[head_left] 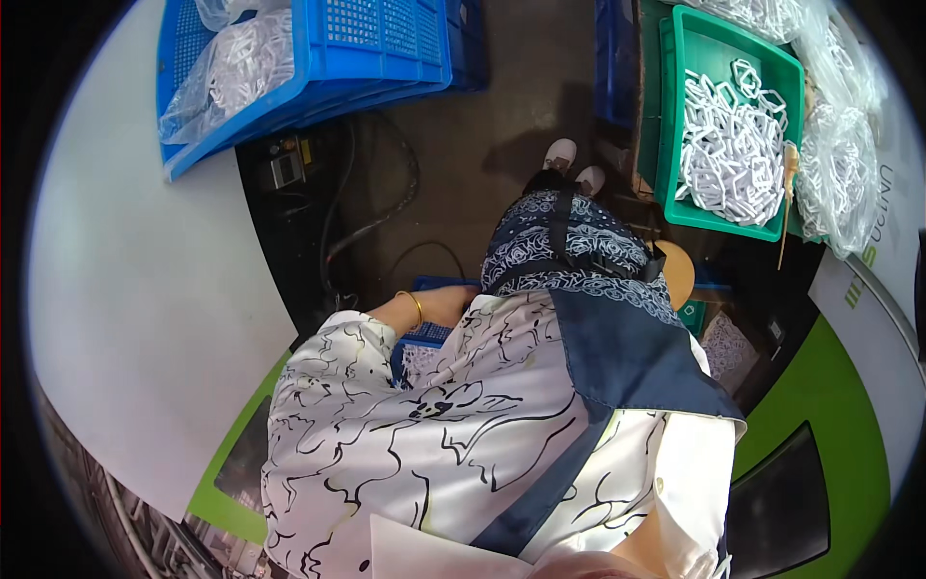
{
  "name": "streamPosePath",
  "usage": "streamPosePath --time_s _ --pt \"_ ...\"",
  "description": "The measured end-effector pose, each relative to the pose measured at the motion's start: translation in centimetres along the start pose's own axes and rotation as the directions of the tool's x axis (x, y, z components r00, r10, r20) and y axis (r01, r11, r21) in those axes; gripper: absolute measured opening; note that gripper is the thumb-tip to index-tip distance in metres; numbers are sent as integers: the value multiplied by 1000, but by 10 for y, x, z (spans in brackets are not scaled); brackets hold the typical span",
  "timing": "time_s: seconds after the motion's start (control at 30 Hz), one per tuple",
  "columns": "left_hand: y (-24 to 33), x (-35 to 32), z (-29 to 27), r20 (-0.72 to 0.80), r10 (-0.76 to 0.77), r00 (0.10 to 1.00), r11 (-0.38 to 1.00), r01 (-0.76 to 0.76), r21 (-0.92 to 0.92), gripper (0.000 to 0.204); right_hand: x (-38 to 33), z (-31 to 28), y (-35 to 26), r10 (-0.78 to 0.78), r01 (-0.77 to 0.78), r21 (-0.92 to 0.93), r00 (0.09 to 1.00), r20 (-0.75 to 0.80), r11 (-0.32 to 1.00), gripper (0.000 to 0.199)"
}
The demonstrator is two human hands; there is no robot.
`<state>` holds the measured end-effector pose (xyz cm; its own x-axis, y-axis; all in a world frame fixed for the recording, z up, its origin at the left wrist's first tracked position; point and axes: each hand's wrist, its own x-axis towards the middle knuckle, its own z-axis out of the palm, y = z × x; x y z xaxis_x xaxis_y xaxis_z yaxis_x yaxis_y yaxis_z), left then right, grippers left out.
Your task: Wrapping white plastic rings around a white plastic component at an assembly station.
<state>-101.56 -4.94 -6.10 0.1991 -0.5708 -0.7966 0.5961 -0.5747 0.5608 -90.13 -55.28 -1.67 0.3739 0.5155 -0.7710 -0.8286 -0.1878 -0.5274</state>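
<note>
One hand is in view, the left hand [446,306]; the right hand is out of frame. The left fingers pass out of sight at the side of the patterned shirt [453,425], so whether they are apart, together or closed on something cannot be told. No piece is visible in the hand.

Progress, as judged from how the stock lies: incomplete. A large loose heap of white link-shaped pieces [733,145] lies in the green tray [725,225], ahead and to the right, well apart from the left hand. No separate finished lot can be identified, so the share done is not determinable. With neither hand seen at the tray, the moment reads as a pause or a change of position.

Pose: the back of the left hand shows, held low beside the hip. A gold bracelet [417,307] circles the wrist; the forearm is bare up to the sleeve [328,357], with the elbow bent outward to the left.

Beyond the hand, a blue basket [429,332] with more white pieces shows below it; contact cannot be confirmed. Farther out, clear bags [839,183] of white pieces lie right of the tray, and a large blue crate [371,63] holding another bag stands ahead to the left.
</note>
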Motion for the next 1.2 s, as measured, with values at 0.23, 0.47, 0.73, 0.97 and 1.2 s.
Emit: streamPosePath --time_s 0.23,0.47,0.73,0.97,1.2 --pt "-69 31 28 -84 58 995 967 -77 -244 47 23 -14 -5 -82 91 -341 996 40 935 19" --pt "-53 27 -62 -162 74 984 988 -95 -122 28 33 34 -52 50 -90 -290 988 -144 953 24" --pt "42 69 -178 -514 141 846 985 -70 155 18 59 57 9 -170 -14 -300 799 -577 954 27" --pt "183 104 -172 -406 509 759 853 -384 353 17 59 57 56 -174 119 -127 659 -732 985 31" --pt "265 141 -143 -285 755 591 645 -586 491 18 50 52 144 -8 176 102 532 -847 979 34"
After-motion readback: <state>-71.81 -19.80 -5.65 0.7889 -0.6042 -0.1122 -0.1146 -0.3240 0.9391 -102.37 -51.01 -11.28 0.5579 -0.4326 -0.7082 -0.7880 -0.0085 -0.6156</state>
